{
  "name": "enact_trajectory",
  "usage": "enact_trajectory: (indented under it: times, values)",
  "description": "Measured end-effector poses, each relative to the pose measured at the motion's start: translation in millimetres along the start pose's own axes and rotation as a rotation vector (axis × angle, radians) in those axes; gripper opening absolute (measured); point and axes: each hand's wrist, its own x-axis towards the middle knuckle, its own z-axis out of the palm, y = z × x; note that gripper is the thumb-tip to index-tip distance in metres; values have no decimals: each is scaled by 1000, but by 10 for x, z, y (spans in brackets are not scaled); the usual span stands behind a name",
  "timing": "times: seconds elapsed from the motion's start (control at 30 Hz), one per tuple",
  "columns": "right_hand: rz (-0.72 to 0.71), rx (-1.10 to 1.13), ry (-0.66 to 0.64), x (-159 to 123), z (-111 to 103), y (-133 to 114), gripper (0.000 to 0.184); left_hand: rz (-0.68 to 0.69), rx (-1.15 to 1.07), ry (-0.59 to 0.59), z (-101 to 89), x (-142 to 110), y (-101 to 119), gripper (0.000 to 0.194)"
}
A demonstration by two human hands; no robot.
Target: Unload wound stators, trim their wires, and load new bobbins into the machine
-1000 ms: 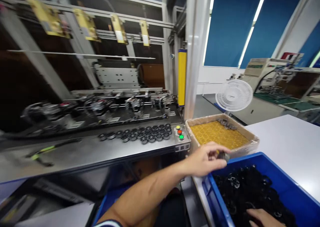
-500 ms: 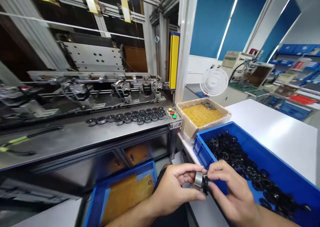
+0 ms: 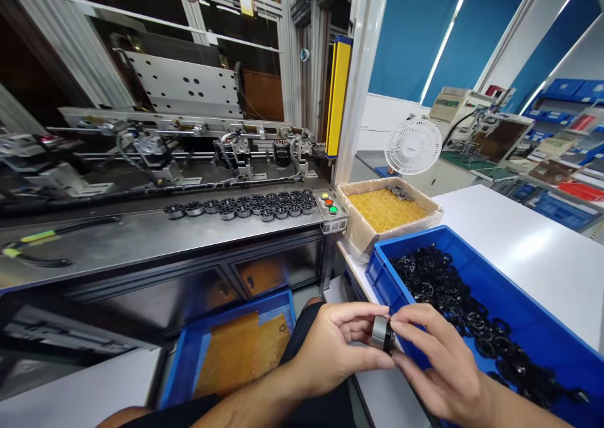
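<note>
My left hand (image 3: 337, 346) curls its thumb and fingers around a short grey metal stator core (image 3: 378, 333). A black plastic end piece (image 3: 389, 338) sits against the core's right side. My right hand (image 3: 438, 359) pinches that end piece from the right with fingertips and thumb, partly covering it. Both hands are held low in front of me, beside the near end of a blue bin (image 3: 472, 261). A heap of black spoked plastic pieces (image 3: 438, 283) lies inside the bin.
Several finished-looking cores (image 3: 243, 206) with black tops stand in rows on the metal bench (image 3: 141, 242), by a button box (image 3: 333, 214). Behind is a machine (image 3: 189, 88). A lined carton (image 3: 361, 230), a fan (image 3: 414, 146), cable-like black tubing (image 3: 42, 261) and a lower blue tray (image 3: 177, 368) surround me.
The black end piece now sits closer and squarer against the core, where before it was tilted with a gap. Both hands stay in nearly the same place; the camera view has shifted slightly.
</note>
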Motion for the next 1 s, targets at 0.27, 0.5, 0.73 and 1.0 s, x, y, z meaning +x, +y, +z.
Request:
enact_trajectory:
  times: [0.27,0.5,0.73,1.0]
  values:
    - [-25,-28,-27,-26,31,65,43,-89,-66,-29,-13,41,72,49]
    - [-36,-27,16,24,19,38,42,-110,42,-6,-34,35,66,48]
    - [-42,-102,63,19,29,60,33,-29,269,47,29,-45,-26,46]
    - [465,320,-178,-4,70,247,30,-29,447,50,50,-116,-86,41]
